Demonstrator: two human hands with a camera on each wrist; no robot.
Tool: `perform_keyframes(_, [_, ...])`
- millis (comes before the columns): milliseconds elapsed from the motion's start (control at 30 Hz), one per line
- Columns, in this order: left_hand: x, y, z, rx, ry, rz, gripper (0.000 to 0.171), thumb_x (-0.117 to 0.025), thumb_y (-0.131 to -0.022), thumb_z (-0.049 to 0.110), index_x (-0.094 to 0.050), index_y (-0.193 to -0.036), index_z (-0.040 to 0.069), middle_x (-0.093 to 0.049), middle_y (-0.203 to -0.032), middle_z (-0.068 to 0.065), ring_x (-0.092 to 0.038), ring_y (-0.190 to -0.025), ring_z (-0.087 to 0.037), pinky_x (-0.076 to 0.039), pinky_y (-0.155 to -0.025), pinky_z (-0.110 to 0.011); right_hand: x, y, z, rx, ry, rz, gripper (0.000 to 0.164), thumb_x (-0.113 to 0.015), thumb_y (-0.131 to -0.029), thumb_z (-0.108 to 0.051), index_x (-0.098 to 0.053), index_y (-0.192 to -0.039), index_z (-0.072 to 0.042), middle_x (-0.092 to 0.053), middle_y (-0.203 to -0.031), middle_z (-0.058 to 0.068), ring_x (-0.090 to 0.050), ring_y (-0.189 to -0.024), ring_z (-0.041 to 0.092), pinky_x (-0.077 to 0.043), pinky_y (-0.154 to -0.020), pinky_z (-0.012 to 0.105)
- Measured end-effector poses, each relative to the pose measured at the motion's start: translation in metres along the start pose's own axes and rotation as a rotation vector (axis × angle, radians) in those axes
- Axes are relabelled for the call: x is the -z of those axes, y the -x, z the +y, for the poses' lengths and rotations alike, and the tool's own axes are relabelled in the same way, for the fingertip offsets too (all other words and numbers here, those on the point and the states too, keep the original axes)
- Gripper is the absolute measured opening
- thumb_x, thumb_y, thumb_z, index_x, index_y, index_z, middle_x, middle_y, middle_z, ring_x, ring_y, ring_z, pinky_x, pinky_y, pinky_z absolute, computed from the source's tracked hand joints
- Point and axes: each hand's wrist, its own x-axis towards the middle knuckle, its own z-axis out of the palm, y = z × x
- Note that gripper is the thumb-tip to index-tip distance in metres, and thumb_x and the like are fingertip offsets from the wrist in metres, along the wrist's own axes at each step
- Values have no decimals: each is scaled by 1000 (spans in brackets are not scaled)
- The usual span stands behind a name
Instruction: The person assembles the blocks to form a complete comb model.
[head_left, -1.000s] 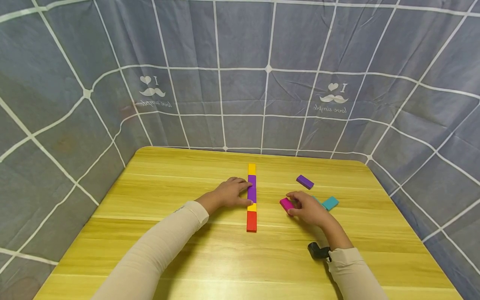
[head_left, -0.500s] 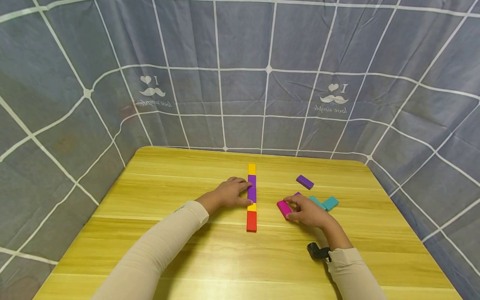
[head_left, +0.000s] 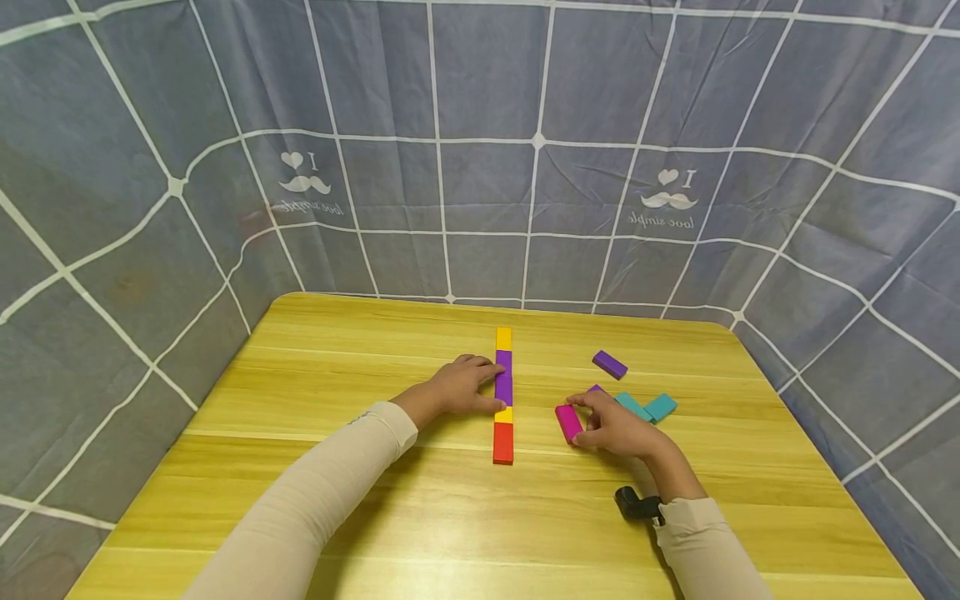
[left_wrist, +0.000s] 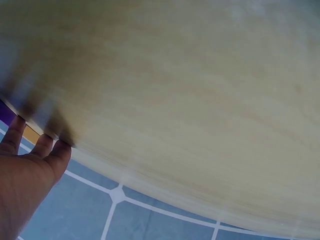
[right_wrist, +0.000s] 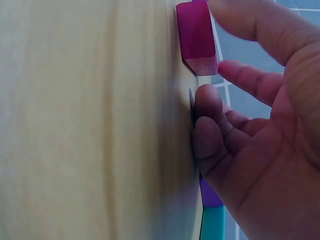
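A straight row of flat coloured blocks runs away from me in the head view: a red block [head_left: 503, 443] nearest, then yellow, purple blocks [head_left: 504, 379], and a yellow block [head_left: 504, 337] at the far end. My left hand [head_left: 457, 387] lies along the row's left side, thumb and index fingertips touching the purple part; other fingertips rest on the wood in the left wrist view. Right of the row, my right hand [head_left: 615, 423] pinches a magenta block [head_left: 568, 424] by its ends between thumb and index finger. A purple block [right_wrist: 210, 194] partly shows behind that hand.
Two teal blocks [head_left: 661, 407] lie beyond my right hand, with a loose purple block [head_left: 610, 364] farther back. A black wrist camera [head_left: 636, 503] is strapped on my right wrist. The wooden table [head_left: 360, 342] ends at a grey-blue checked curtain [head_left: 480, 183].
My right hand has drawn the magenta block slightly left and toward me, turning it closer to the row's direction. More of the purple and teal blocks shows behind it. My left hand stays put.
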Motion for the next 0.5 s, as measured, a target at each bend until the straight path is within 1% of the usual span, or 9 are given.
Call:
perform_keyframes(67, [0, 0, 0, -3, 1, 1, 78, -61, -89, 63, -42, -152, 21, -44, -151, -8, -35, -140, -35, -34, -110, -52, 0, 0, 0, 11, -2, -3, 56, -77, -87, -14, -52, -134, 4, -51, -113, 15, -51, -80, 19, -45, -66, 26])
perform_keyframes(133, [0, 0, -1, -6, 3, 3, 78, -62, -89, 62, -43, -152, 21, -44, -151, -8, -35, -140, -35, -34, -110, -51, -1, 0, -1, 11, 15, 5, 51, -78, -87, -16, -55, -129, 2, -51, -106, 12, -51, -80, 18, -45, -67, 26])
perform_keyframes(200, [0, 0, -1, -9, 5, 4, 78, -62, -89, 62, -43, -152, 21, -44, -150, -7, -35, -140, -35, -34, -110, -51, -2, 0, -1, 9, 23, 15, 52, -79, -86, -18, -55, -127, 2, -52, -103, 12, -51, -80, 19, -45, -67, 26])
perform_keyframes(300, [0, 0, -1, -11, 7, 5, 77, -62, -89, 61, -43, -152, 21, -44, -150, -8, -36, -140, -35, -34, -110, -51, -2, 0, 0, 10, 24, 8, 54, -79, -85, -18, -54, -128, 2, -52, -100, 11, -49, -81, 19, -44, -66, 27])
perform_keyframes(500, [1, 1, -1, -12, 11, 6, 77, -62, -89, 61, -43, -152, 21, -44, -150, -9, -36, -139, -37, -35, -110, -53, -2, 2, 2, 14, 15, -32, 57, -77, -84, -9, -50, -134, 3, -51, -98, 11, -46, -82, 21, -42, -66, 27])
